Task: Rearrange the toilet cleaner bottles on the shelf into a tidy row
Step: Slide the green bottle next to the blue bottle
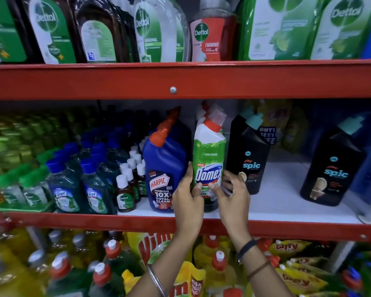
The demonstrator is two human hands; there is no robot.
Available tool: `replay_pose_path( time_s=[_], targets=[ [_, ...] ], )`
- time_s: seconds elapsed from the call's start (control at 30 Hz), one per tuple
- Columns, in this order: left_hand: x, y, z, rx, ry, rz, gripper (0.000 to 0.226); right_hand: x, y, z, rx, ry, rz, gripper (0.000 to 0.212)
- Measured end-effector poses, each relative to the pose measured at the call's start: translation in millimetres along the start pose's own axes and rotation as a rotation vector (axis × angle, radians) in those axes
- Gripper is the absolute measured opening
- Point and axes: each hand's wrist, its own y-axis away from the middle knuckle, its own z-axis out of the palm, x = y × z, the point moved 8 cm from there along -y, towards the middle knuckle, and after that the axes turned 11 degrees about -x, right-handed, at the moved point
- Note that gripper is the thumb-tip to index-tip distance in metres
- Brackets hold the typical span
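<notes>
Both hands, left [187,198] and right [234,192], are clasping the green bottle [209,161]. It is standing near the shelf's [276,202] front edge, beside the blue bottle [164,168].

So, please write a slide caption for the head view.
Both hands, left hand and right hand, grip the Domex bottle between Harpic bottle and Spic bottle.
</notes>
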Motion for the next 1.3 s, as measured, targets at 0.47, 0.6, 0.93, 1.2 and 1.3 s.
replay_pose_path(
  time_s=[0.47,0.6,0.93,1.2,1.3],
  targets=[
    [3,8,19,-0.031,-0.026,0.076,0.056,3,-1,-6,-0.005,0.067,-0.006,0.044],
    [20,28,36,0.016,0.004,0.167,0.058,8,2,-18,-0.031,0.01,-0.003,0.037],
    [74,35,129,-0.137,0.2,0.305,0.045,27,9,-177,0.412,0.066,-0.038,0.042],
    [87,2,250,-0.548,0.336,-0.028,0.045,65,-21,-255,0.38,0.098,0.1,0.057],
    [82,-6,278,-0.594,0.325,-0.126,0.049,81,-32,-262,0.293,0.113,0.148,0.063]
  ],
)
